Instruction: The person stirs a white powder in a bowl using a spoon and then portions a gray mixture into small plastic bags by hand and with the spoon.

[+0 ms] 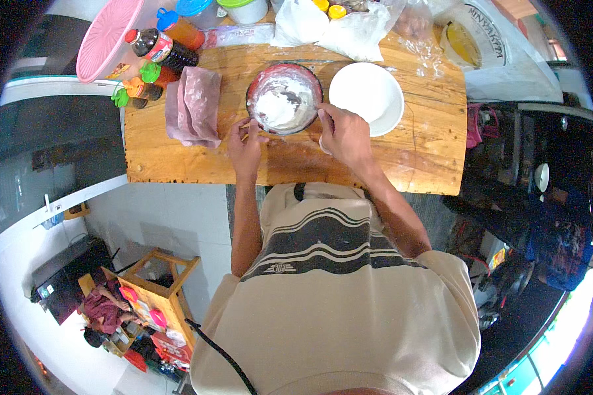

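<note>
A dark red bowl (284, 98) holding white powder, apparently flour, stands on the wooden table (296, 163). At its lower left rim is my left hand (245, 143), fingers apart, fingertips beside or touching the rim. My right hand (343, 131) is at the bowl's right edge; its thumb and index finger come near the rim, and a small whitish round thing shows under the palm. Whether the right hand grips that thing or the rim is unclear. A white bowl (366, 98) sits just beyond the right hand. To the left lies a folded, flour-dusted pink cloth (195, 107).
Sauce bottles (165, 48), a pink-lidded container (109, 39) and white plastic bags (301, 22) line the far side. A clear bag with yellow contents (463, 44) stands at the back right. Another person (104, 308) sits at a wooden stand, lower left.
</note>
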Demonstrator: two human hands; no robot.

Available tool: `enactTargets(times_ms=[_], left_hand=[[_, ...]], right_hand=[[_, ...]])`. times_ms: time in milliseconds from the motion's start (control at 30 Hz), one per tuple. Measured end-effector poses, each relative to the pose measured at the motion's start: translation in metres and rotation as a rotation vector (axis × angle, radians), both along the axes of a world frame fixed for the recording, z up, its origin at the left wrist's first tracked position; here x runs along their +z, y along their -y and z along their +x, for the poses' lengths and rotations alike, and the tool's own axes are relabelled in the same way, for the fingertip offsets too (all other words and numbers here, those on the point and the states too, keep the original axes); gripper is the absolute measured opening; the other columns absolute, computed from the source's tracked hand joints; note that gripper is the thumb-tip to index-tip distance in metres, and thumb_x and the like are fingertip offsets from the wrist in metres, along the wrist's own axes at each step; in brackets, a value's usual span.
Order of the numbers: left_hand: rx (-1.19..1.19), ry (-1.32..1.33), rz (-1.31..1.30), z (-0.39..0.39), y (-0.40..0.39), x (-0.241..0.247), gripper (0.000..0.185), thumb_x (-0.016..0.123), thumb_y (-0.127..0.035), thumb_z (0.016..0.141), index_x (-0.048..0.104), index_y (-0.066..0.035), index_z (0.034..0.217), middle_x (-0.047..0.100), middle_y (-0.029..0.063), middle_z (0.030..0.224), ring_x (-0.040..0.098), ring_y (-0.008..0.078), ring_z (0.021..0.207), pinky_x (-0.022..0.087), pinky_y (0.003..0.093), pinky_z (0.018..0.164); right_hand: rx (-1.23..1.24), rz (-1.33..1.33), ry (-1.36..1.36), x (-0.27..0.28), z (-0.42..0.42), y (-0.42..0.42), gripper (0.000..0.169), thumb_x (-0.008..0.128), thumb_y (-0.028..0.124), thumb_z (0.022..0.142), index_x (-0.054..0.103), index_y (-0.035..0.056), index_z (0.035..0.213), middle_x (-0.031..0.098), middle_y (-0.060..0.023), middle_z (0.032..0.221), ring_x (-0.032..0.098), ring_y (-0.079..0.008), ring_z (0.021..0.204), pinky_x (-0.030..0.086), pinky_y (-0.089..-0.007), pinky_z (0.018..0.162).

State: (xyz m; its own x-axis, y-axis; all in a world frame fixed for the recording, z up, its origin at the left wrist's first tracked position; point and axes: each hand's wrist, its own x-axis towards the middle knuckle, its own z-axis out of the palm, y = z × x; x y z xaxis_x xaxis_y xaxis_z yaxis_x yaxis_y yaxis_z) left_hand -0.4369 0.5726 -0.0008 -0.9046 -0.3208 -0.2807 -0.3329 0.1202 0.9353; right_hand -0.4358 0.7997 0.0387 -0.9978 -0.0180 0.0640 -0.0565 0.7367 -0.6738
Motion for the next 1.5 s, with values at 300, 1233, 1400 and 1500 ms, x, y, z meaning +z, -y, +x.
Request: enactTargets(times_ms=[300, 1233, 1400, 1500], left_hand=[[-0.040, -0.081, -0.060, 0.002, 0.008, -0.019, 0.036, 0.066, -0.024, 0.099, 0.061, 0.006, 0.118, 0.069, 0.0125, 0.092, 0.068, 0.0145, 0.068, 0.050, 0.0252, 0.063], [0.056, -0.011, 0.320, 0.002, -0.017, -0.027, 0.040, 0.052, -0.019, 0.105, 0.039, 0.008, 0.132, 0.064, 0.0209, 0.098, 0.072, 0.0288, 0.072, 0.063, 0.0375, 0.062], [0.127, -0.040, 0.333, -0.012, -0.020, -0.033, 0.040, 0.051, -0.017, 0.105, 0.036, 0.007, 0.133, 0.062, 0.0239, 0.106, 0.072, 0.0325, 0.081, 0.065, 0.0390, 0.069], [0.156, -0.060, 0.344, -0.021, -0.026, -0.024, 0.048, 0.050, -0.019, 0.105, 0.026, 0.004, 0.140, 0.060, 0.0257, 0.112, 0.072, 0.0340, 0.084, 0.064, 0.0398, 0.072]], right_hand=[[0.180, 0.212, -0.230, -0.011, 0.001, -0.004, 0.037, 0.070, 0.016, 0.084, 0.066, 0.0122, 0.120, 0.067, -0.0113, 0.086, 0.067, -0.0290, 0.085, 0.059, -0.0410, 0.064], [0.247, 0.214, -0.121, -0.015, -0.030, -0.004, 0.020, 0.064, 0.018, 0.090, 0.071, 0.0080, 0.105, 0.069, -0.0124, 0.082, 0.069, -0.0314, 0.081, 0.056, -0.0442, 0.063], [0.015, 0.055, -0.122, 0.004, -0.037, -0.009, 0.035, 0.064, 0.035, 0.093, 0.066, 0.0080, 0.116, 0.069, -0.0164, 0.095, 0.069, -0.0328, 0.082, 0.055, -0.0451, 0.067], [-0.206, -0.181, -0.143, 0.019, -0.060, -0.040, 0.051, 0.067, 0.045, 0.090, 0.061, 0.0064, 0.123, 0.067, -0.0198, 0.099, 0.068, -0.0389, 0.087, 0.054, -0.0501, 0.075]])
